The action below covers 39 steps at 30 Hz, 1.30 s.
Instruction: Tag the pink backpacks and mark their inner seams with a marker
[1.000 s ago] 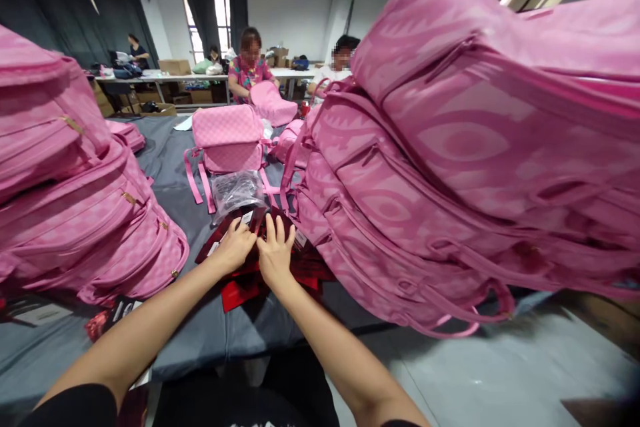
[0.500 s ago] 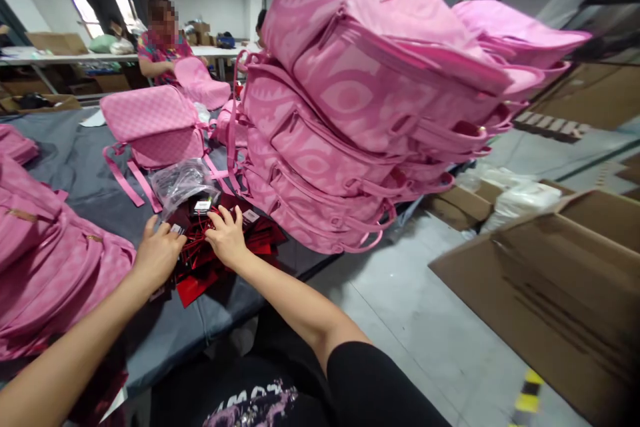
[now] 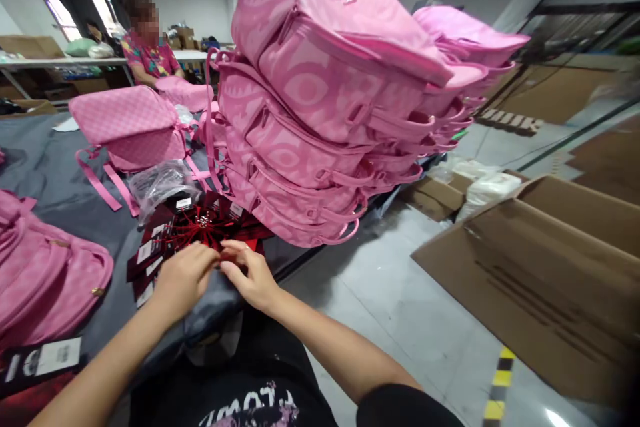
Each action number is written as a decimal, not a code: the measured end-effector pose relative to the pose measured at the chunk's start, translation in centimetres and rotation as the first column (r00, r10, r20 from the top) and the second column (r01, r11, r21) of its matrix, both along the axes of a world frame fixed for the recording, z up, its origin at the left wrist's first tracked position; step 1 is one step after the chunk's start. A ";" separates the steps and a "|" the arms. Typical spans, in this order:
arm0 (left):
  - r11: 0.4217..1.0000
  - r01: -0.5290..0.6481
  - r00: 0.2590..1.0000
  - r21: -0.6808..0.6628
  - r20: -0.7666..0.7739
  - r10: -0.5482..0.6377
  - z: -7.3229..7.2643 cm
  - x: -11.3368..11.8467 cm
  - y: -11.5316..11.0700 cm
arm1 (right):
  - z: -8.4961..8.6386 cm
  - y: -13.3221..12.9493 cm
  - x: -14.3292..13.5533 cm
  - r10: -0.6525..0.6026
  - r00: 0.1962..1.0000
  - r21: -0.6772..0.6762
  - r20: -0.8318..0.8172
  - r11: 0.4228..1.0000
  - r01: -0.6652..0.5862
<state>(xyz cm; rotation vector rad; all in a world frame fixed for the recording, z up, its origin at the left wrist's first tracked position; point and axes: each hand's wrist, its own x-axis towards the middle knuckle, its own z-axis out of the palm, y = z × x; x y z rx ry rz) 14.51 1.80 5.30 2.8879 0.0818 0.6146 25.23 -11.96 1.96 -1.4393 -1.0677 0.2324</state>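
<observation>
Red and black hang tags (image 3: pixel 150 250) with white labels lie fanned out on the dark table cover, their red strings (image 3: pixel 203 221) gathered in the middle. At the near side of this bunch my left hand (image 3: pixel 185 280) is closed, back upward, its fingertips against those of my right hand. My right hand (image 3: pixel 255 280) curls inward with bent fingers and thumb. Whatever is pinched between the two is hidden by the fingers. A clear plastic bag (image 3: pixel 163 187) lies crumpled just behind the tags.
Stacked pink backpacks (image 3: pixel 305 127) rise on the right, and more pink backpacks (image 3: pixel 45 267) lie at left. A checked pink bag (image 3: pixel 130 127) stands behind. Cardboard boxes (image 3: pixel 530 280) sit on the floor at right. Across the table a person (image 3: pixel 150 53) handles a pink bag.
Both hands have moved from the middle of the tags to their near edge and come together. The tags now lie spread in a fan. The view has swung to the right.
</observation>
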 end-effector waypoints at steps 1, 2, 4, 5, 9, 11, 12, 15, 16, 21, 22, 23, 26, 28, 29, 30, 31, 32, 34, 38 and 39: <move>0.996 0.040 0.998 -0.079 -0.046 -0.044 -0.9 1.1 -1.9 | -0.7 -2.0 0.4 -0.051 0.997 -0.022 -0.056 0.998 0.050; 0.982 0.067 0.993 -0.177 -0.083 -0.083 -1.9 2.2 -3.8 | -1.5 -3.8 0.8 -0.126 0.988 -0.056 -0.094 0.991 0.121; 0.912 0.087 0.979 -0.401 -0.134 -0.152 -3.7 4.4 -7.1 | -3.1 -7.1 2.0 -0.264 0.954 -0.122 -0.141 0.961 0.248; 0.866 0.081 0.971 -0.493 -0.158 -0.181 -4.6 5.4 -8.5 | -3.9 -8.6 2.8 -0.311 0.938 -0.148 -0.154 0.946 0.289; 0.822 -0.036 0.944 -0.568 -0.288 -0.158 -7.2 9.1 -11.7 | -7.1 -13.2 7.6 -0.495 0.862 -0.220 -0.111 0.858 0.464; 0.858 -0.122 0.938 -0.499 -0.340 -0.064 -7.9 10.7 -12.1 | -8.7 -14.5 10.3 -0.593 0.803 -0.253 -0.059 0.787 0.563; 0.871 -0.157 0.933 -0.465 -0.360 -0.023 -8.1 11.5 -12.1 | -9.4 -14.8 11.5 -0.623 0.782 -0.265 -0.028 0.759 0.595; 0.900 -0.230 0.907 -0.369 -0.417 0.060 -8.1 13.6 -12.4 | -11.1 -14.8 13.1 -0.630 0.775 -0.285 0.049 0.735 0.616; 0.908 -0.238 0.899 -0.345 -0.431 0.072 -8.0 14.3 -12.6 | -11.5 -14.7 13.2 -0.620 0.782 -0.288 0.065 0.738 0.610; 0.935 -0.221 0.884 -0.279 -0.462 0.071 -7.6 16.6 -13.9 | -12.4 -14.6 13.3 -0.596 0.799 -0.297 0.073 0.752 0.588; 0.939 -0.210 0.884 -0.274 -0.463 0.063 -7.5 16.8 -14.1 | -12.5 -14.6 13.5 -0.592 0.804 -0.297 0.066 0.757 0.582; 0.942 -0.200 0.884 -0.269 -0.464 0.055 -7.4 17.0 -14.2 | -12.5 -14.7 13.7 -0.589 0.806 -0.296 0.057 0.761 0.577; 0.949 -0.204 0.876 -0.242 -0.478 0.066 -6.8 16.8 -13.7 | -12.7 -15.0 14.2 -0.605 0.796 -0.284 0.016 0.761 0.584; 0.948 -0.236 0.867 -0.214 -0.487 0.106 -6.2 16.3 -12.8 | -12.9 -15.1 14.3 -0.617 0.787 -0.278 -0.021 0.759 0.588; 0.947 -0.254 0.863 -0.199 -0.489 0.129 -6.0 16.2 -12.3 | -12.9 -15.1 14.2 -0.618 0.785 -0.277 -0.039 0.762 0.586; 0.945 -0.269 0.860 -0.185 -0.488 0.149 -5.9 16.1 -11.8 | -13.0 -15.0 14.0 -0.615 0.786 -0.275 -0.057 0.767 0.580; 0.945 -0.277 0.859 -0.175 -0.486 0.162 -5.8 16.0 -11.5 | -13.1 -14.9 13.9 -0.612 0.787 -0.272 -0.075 0.772 0.575; 0.946 -0.275 0.860 -0.171 -0.484 0.162 -5.8 16.2 -11.3 | -13.1 -14.8 13.7 -0.610 0.787 -0.268 -0.093 0.776 0.571; 0.953 -0.235 0.869 -0.189 -0.481 0.119 -6.2 16.7 -11.3 | -13.2 -14.6 13.4 -0.611 0.781 -0.258 -0.130 0.781 0.569; 0.939 -0.097 0.885 -0.329 -0.460 -0.070 -7.4 18.8 -12.2 | -13.3 -14.4 13.6 -0.614 0.755 -0.229 -0.230 0.788 0.572; 0.923 -0.070 0.884 -0.379 -0.453 -0.119 -7.7 19.4 -12.4 | -13.3 -14.5 13.8 -0.615 0.745 -0.224 -0.258 0.788 0.573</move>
